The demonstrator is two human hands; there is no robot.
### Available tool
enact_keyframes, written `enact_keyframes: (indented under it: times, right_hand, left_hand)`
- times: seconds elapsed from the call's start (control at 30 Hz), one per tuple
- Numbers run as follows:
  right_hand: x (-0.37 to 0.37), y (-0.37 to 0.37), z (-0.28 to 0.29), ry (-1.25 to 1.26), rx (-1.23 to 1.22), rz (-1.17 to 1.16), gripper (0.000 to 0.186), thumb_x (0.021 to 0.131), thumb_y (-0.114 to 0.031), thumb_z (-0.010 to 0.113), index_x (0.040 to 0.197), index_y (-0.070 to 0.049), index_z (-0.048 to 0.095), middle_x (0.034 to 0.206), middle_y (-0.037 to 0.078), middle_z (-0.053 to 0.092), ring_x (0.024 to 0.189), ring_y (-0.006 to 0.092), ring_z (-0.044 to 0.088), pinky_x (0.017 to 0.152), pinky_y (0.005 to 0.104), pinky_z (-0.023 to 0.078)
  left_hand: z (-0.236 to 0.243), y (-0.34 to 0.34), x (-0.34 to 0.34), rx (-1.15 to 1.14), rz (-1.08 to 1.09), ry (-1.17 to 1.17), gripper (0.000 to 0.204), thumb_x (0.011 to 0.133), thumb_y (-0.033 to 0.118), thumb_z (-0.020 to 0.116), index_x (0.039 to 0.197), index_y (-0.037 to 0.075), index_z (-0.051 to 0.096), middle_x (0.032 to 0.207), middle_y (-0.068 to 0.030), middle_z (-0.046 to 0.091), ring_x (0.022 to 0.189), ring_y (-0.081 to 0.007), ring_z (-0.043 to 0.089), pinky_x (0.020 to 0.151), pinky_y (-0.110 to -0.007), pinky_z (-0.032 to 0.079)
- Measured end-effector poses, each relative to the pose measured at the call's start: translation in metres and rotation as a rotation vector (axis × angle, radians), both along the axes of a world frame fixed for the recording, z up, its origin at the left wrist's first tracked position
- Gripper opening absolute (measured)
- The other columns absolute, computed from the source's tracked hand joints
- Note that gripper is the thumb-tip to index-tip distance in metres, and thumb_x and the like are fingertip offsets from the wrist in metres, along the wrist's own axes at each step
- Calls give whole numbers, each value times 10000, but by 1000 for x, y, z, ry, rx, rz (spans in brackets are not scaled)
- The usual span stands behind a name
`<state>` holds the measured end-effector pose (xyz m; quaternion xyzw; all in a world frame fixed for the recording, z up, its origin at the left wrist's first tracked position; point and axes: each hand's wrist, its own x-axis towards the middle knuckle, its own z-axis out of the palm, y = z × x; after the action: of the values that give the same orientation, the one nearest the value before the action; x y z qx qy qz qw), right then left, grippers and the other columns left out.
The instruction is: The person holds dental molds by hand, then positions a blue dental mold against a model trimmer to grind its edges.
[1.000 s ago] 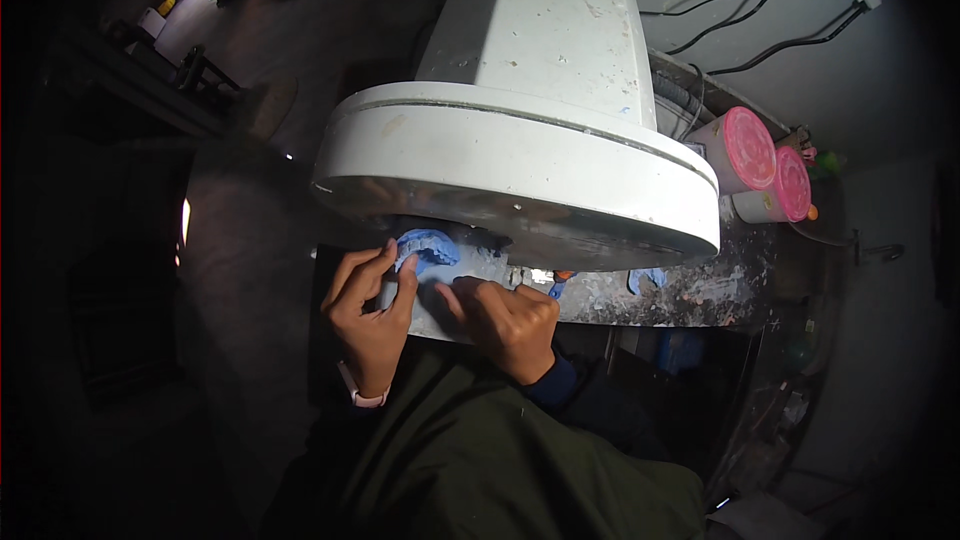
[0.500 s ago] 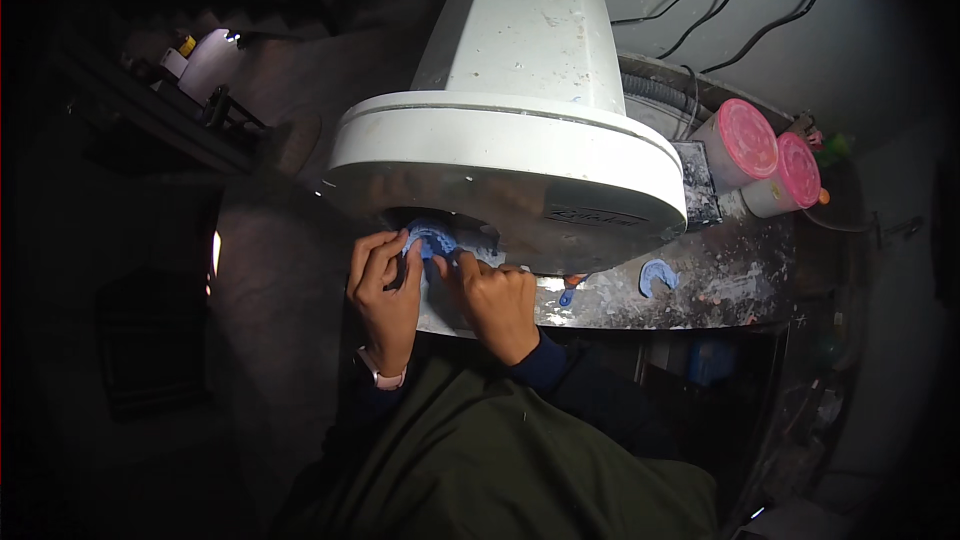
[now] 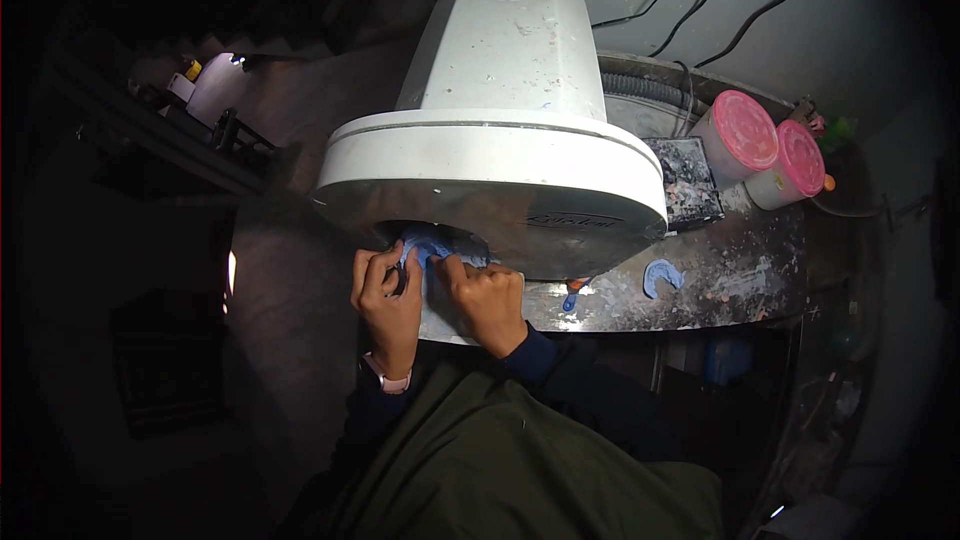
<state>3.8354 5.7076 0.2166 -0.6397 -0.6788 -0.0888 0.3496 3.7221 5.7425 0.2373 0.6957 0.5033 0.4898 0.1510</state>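
A blue, arch-shaped dental cast (image 3: 428,242) sits between my two hands at the opening in the front of a white trimming machine (image 3: 490,148). My left hand (image 3: 392,310) is closed on its left side, with thumb and fingers bent around the edge. On the right side, my right hand (image 3: 490,302) presses its curled fingers and thumb against the cast. The far edge of the cast lies inside the dark opening, so whether it touches anything there is hidden. Both wrists are close to the bench's front edge.
On the bench (image 3: 740,275) to the right lies another blue arch-shaped piece (image 3: 662,278), near a small blue-ended tool (image 3: 570,302). Two pink-lidded tubs (image 3: 745,132) stand behind, beside a stained black box (image 3: 688,182). A grey ribbed hose (image 3: 645,88) and black cables run along the wall.
The cast has tipped and sits a little further into the opening, with less of its face showing. Both hands keep their hold. The whole view has shifted slightly.
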Motion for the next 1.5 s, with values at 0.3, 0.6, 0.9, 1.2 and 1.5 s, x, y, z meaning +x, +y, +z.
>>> enact_keyframes:
  times: [0.3, 0.6, 0.9, 1.2, 1.5]
  right_hand:
    - [6, -2, -10, 44, 54, 24, 170, 837, -174, 655, 710, -102, 567, 460, 37, 535, 374, 178, 531, 411, 288, 399]
    - [24, -9, -15, 43, 32, 72, 136, 690, -75, 614, 820, -49, 583, 506, 35, 549, 449, 148, 582, 473, 246, 434]
    - [28, -18, -17, 50, 70, 81, 101, 674, -77, 606, 727, -70, 520, 483, 43, 538, 436, 154, 576, 491, 253, 437]
    - [24, -15, -25, 4, 87, 62, 30, 773, -110, 624, 783, -100, 597, 456, 20, 528, 398, 151, 548, 471, 264, 416]
    - [18, -12, -27, -43, 158, 46, 35, 768, -117, 632, 768, -113, 597, 473, 14, 541, 402, 138, 548, 473, 250, 413]
  left_hand:
    - [-15, -5, 10, 37, 37, 23, 106, 794, -76, 666, 877, -41, 609, 834, -93, 508, 611, -141, 535, 472, -265, 415]
    - [-21, -11, 35, 32, 2, -113, 150, 839, -75, 627, 822, -73, 479, 881, -105, 458, 700, -165, 603, 537, -275, 496]
    - [-26, -26, 38, -4, 9, -123, 178, 841, -78, 622, 817, -79, 446, 888, -104, 425, 815, -204, 623, 629, -288, 553]
    - [-31, -29, 34, -26, 21, -145, 194, 823, -83, 629, 821, -80, 435, 895, -104, 420, 875, -242, 621, 686, -292, 578]
    - [-36, -29, 24, 32, 8, -137, 192, 853, -66, 630, 850, -70, 439, 903, -69, 409, 786, -117, 503, 718, -230, 521]
